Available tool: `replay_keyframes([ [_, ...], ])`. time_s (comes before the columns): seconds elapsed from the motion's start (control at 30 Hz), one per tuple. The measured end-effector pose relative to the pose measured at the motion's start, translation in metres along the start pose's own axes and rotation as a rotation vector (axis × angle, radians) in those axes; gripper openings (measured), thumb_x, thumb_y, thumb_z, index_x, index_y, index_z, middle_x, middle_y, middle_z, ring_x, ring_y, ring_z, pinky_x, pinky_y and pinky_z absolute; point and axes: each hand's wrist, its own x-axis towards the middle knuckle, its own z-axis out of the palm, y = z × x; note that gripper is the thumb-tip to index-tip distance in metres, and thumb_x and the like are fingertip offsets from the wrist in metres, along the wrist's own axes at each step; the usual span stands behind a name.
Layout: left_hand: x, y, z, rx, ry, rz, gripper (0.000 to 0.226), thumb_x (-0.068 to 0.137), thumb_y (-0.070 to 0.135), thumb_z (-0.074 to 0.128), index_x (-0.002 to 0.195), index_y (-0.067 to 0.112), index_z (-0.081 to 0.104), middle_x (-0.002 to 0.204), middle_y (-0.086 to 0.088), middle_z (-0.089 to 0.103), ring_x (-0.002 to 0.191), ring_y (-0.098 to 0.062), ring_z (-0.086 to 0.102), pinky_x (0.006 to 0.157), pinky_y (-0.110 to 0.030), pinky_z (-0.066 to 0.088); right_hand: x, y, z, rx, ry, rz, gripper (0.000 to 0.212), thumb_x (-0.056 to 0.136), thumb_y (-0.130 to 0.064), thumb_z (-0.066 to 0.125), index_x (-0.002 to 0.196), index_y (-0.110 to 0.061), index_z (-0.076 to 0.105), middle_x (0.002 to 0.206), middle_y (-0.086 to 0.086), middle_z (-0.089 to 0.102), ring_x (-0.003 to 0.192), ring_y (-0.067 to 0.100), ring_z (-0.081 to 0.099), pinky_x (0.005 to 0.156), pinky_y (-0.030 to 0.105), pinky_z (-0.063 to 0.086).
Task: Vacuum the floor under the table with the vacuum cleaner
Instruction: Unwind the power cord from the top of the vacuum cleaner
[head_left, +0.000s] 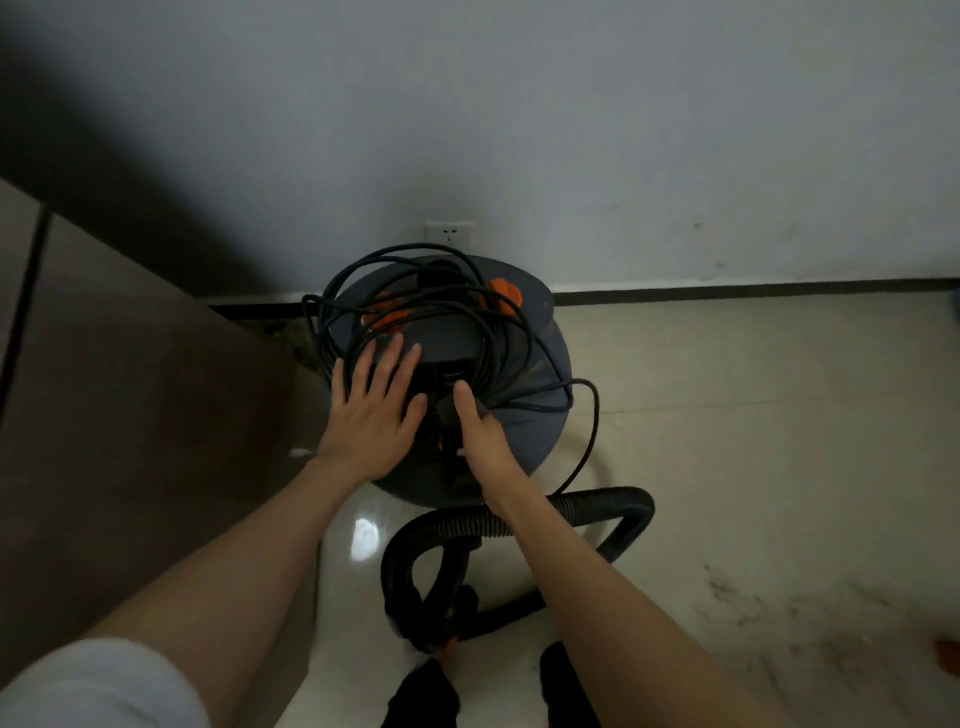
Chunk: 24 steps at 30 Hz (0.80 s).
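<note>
nearest lies the black ribbed hose (519, 525) looped on the pale floor (753, 415), then the left hand (371, 410) flat with fingers spread on the grey vacuum cleaner (524, 415), the right hand (480, 426) pinching its coiled power cord (415, 296), a wall socket (450, 235) beyond.

Both bare forearms reach forward and down from the bottom edge, converging toward centre. Left hand (371, 410) lies palm down, back of hand up, 4 fingers straight and spread, thumb out to its right side. Right hand (480, 423) is just beside it, not touching, turned more edge-on, thumb pointing forward along the top, other fingers curled under and hidden, whether they grip something can't be told. White sleeve (98, 686) on left upper arm at bottom-left corner
</note>
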Motion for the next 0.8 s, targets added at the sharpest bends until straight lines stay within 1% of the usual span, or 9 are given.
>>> replay_keyframes([
  [0.07, 0.001, 0.003, -0.009, 0.015, -0.096, -0.031, 0.075, 0.08, 0.059, -0.007, 0.146, 0.027, -0.014, 0.154, 0.01, -0.018, 0.145, -0.018, -0.013, 0.114, -0.045, -0.013, -0.015, -0.005, -0.009, -0.119, -0.045, 0.027, 0.057, 0.099, -0.049, 0.037, 0.139, -0.01, 0.045, 0.133, 0.005, 0.055, 0.119, 0.02, 0.053, 0.106, 0.037, 0.041],
  [0.17, -0.001, 0.014, -0.029, 0.094, -0.235, -0.084, 0.062, 0.096, 0.052, 0.008, 0.149, 0.028, -0.012, 0.155, 0.009, -0.02, 0.144, -0.016, -0.017, 0.114, -0.047, -0.013, -0.035, -0.024, -0.038, -0.404, -0.119, -0.043, 0.04, 0.101, -0.044, 0.035, 0.105, -0.013, 0.059, 0.101, -0.001, 0.063, 0.091, 0.011, 0.056, 0.083, 0.026, 0.045],
  [0.2, -0.005, 0.019, -0.036, 0.124, -0.261, -0.097, 0.058, 0.099, 0.047, 0.012, 0.149, 0.028, -0.011, 0.156, 0.008, -0.018, 0.144, -0.016, -0.016, 0.114, -0.048, -0.013, -0.04, -0.034, -0.05, -0.515, -0.145, -0.084, 0.039, 0.102, -0.042, 0.034, 0.103, -0.013, 0.061, 0.099, -0.001, 0.063, 0.092, 0.011, 0.057, 0.081, 0.025, 0.043],
  [0.33, -0.036, 0.052, -0.055, 0.099, -0.266, -0.22, 0.055, 0.101, 0.04, 0.015, 0.151, 0.027, -0.005, 0.158, 0.005, -0.011, 0.145, -0.017, -0.012, 0.113, -0.05, -0.011, -0.059, -0.073, -0.095, -0.826, -0.21, -0.225, 0.055, 0.1, -0.043, 0.04, 0.146, -0.013, 0.035, 0.141, 0.004, 0.049, 0.129, 0.018, 0.046, 0.094, 0.021, 0.035],
  [0.47, -0.058, 0.108, -0.067, 0.015, -0.128, -0.398, 0.059, 0.099, 0.045, 0.02, 0.151, 0.026, 0.0, 0.159, 0.003, -0.004, 0.146, -0.019, -0.009, 0.115, -0.049, -0.005, -0.071, -0.129, -0.143, -1.122, -0.312, -0.533, 0.064, 0.099, -0.045, 0.041, 0.153, -0.021, 0.016, 0.156, 0.001, 0.027, 0.142, 0.019, 0.026, 0.11, 0.028, 0.024],
  [0.6, -0.045, 0.19, -0.085, -0.067, 0.053, -0.608, 0.069, 0.088, 0.053, 0.007, 0.151, 0.025, 0.006, 0.159, 0.001, 0.001, 0.146, -0.022, -0.006, 0.116, -0.045, -0.002, -0.068, -0.191, -0.2, -1.267, -0.477, -0.815, 0.065, 0.099, -0.04, 0.045, 0.152, -0.018, 0.016, 0.157, 0.001, 0.022, 0.145, 0.018, 0.019, 0.114, 0.024, 0.013],
  [0.67, -0.029, 0.238, -0.09, -0.102, 0.097, -0.669, 0.07, 0.087, 0.055, 0.006, 0.151, 0.026, 0.005, 0.159, 0.002, 0.0, 0.146, -0.021, -0.007, 0.116, -0.043, -0.002, -0.061, -0.217, -0.232, -1.398, -0.57, -0.89, 0.068, 0.098, -0.052, 0.035, 0.153, -0.018, 0.014, 0.159, 0.001, 0.017, 0.147, 0.016, 0.013, 0.116, 0.027, 0.009],
  [0.73, -0.012, 0.283, -0.093, -0.168, 0.11, -0.687, 0.083, 0.075, 0.059, -0.005, 0.151, 0.026, 0.007, 0.159, 0.002, 0.001, 0.146, -0.021, -0.006, 0.116, -0.043, -0.003, -0.05, -0.238, -0.262, -1.505, -0.62, -0.977, 0.088, 0.086, -0.075, 0.007, 0.153, -0.019, 0.014, 0.16, 0.001, 0.016, 0.147, 0.016, 0.012, 0.118, 0.031, 0.009],
  [0.8, 0.006, 0.312, -0.091, -0.218, 0.088, -0.704, 0.089, 0.069, 0.059, -0.01, 0.151, 0.026, 0.006, 0.159, 0.002, -0.002, 0.146, -0.021, -0.009, 0.116, -0.043, -0.004, -0.036, -0.254, -0.285, -1.571, -0.634, -1.03, 0.105, 0.072, -0.081, -0.015, 0.153, -0.02, 0.011, 0.16, 0.001, 0.014, 0.148, 0.015, 0.01, 0.119, 0.033, 0.009],
])
